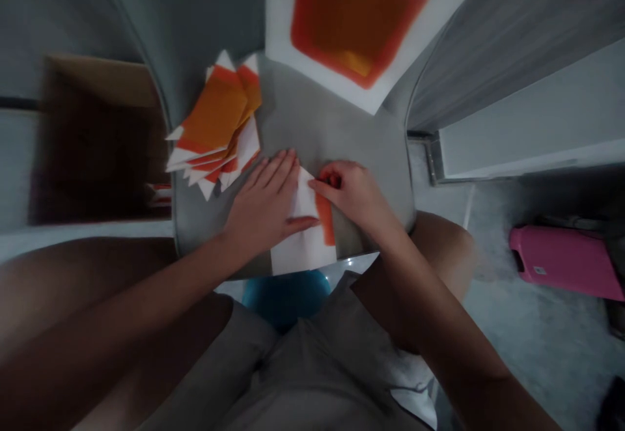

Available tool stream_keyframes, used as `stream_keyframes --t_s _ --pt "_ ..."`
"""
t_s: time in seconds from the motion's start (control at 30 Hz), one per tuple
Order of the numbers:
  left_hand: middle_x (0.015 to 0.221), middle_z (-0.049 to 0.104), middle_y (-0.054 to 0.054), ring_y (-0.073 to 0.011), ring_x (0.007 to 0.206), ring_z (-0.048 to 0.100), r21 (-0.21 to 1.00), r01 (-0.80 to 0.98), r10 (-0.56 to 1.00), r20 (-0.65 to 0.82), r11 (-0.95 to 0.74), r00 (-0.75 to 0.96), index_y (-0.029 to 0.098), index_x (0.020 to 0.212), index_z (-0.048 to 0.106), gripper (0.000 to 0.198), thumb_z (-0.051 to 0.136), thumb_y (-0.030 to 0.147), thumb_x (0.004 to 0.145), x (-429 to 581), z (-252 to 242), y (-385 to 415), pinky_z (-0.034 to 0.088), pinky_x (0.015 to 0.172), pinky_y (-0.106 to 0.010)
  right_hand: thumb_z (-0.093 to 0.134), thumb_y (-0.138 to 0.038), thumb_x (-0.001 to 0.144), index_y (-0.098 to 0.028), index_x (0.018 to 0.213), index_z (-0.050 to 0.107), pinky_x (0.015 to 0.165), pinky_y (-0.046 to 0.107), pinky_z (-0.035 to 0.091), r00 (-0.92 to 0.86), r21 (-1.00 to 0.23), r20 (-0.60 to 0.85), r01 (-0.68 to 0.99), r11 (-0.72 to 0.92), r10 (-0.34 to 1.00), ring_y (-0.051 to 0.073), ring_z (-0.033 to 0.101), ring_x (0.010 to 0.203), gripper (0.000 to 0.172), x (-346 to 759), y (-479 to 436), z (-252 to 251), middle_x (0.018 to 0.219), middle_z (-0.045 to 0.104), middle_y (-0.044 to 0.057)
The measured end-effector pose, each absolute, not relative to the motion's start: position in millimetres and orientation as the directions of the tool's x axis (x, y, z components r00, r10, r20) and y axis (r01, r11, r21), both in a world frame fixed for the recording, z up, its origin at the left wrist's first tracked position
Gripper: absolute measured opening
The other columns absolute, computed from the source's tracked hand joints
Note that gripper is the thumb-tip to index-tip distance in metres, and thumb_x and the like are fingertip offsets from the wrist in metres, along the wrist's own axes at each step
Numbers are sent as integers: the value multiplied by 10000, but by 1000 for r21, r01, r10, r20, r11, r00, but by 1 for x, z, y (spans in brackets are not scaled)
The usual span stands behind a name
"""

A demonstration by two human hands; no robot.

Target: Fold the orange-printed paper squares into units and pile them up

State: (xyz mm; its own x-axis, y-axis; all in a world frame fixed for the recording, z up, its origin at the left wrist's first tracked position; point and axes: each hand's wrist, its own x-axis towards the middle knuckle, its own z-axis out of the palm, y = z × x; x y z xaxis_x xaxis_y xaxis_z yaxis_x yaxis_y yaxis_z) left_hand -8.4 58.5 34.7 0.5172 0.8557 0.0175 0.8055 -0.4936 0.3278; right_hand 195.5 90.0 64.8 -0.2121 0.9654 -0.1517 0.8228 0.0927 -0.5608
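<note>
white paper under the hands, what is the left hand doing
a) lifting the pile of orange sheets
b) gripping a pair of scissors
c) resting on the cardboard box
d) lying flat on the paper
d, the left hand lies open on the white paper, fingers spread, gripping nothing

Seemingly a home: small grey table (332, 118), cardboard box (97, 144), pink case (566, 262).

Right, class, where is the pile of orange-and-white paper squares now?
In the head view, the pile of orange-and-white paper squares sits on the left of the grey tabletop, just beyond the left hand, with a cardboard box to its left.
</note>
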Motion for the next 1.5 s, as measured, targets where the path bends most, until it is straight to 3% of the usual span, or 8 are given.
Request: stream_keyframes --t_s 0.17,0.4,0.57,0.7,0.8,0.87,1.03,1.5 --pt "1760 223 -182 -357 1636 211 349 807 862 9 -477 506 113 1689 214 1020 555 729 951 -8 37 60 151 1349 -496 723 -354 925 -199 861 778 690 312 412 -154 -543 -327 838 -51 932 183 638 743 177 189 100 73 834 754 49" --pt "1745 268 -192 -367 1626 239 443 766 864 38 -465 502 127 1689 201 1080 635 729 904 -11 33 63 176 1345 -513 688 -384 915 -190 823 750 674 309 387 -245 -631 -332 775 -22 911 166 590 711 224 202 107 72 757 702 25" --pt "1672 439 -86 -312 1543 414 600 708 919 132 -373 372 258 1607 422 731 570 617 988 -14 53 69 391 1251 -471 699 -479 900 -188 816 699 640 284 368 -399 -819 -296 573 -16 868 133 507 670 303 225 93 80 706 605 -21" --pt "1279 745 -35 -236 1147 693 737 599 900 28 -313 436 263 1233 748 413 602 560 986 -13 74 77 556 953 -340 691 -540 913 -198 797 668 626 274 348 -475 -846 -259 532 40 841 116 454 648 362 234 80 86 678 527 -44" --pt "880 776 8 -154 767 668 800 568 843 -162 -192 514 245 972 800 338 663 552 948 -12 79 82 486 685 -271 689 -530 922 -197 817 678 629 272 349 -503 -841 -245 535 76 829 114 462 652 350 235 78 88 694 539 -43" --pt "769 746 16 -140 695 631 799 582 817 -232 -149 528 236 873 795 350 674 559 930 -12 78 85 432 624 -261 689 -524 922 -194 845 696 639 272 362 -519 -839 -245 537 90 819 118 494 670 339 235 79 86 725 584 -32" --pt "796 771 3 -153 731 666 802 578 785 -255 -155 564 246 870 812 327 663 534 909 -13 77 91 436 638 -248 672 -511 932 -196 940 770 697 279 417 -592 -854 -260 510 104 763 148 607 767 330 240 86 79 859 712 9" --pt "916 809 -14 -177 832 717 827 537 747 -249 -168 616 261 950 831 319 634 511 927 -20 73 94 504 721 -262 618 -465 977 -198 960 794 711 283 440 -652 -836 -333 538 106 681 164 628 809 320 243 89 85 905 739 19"
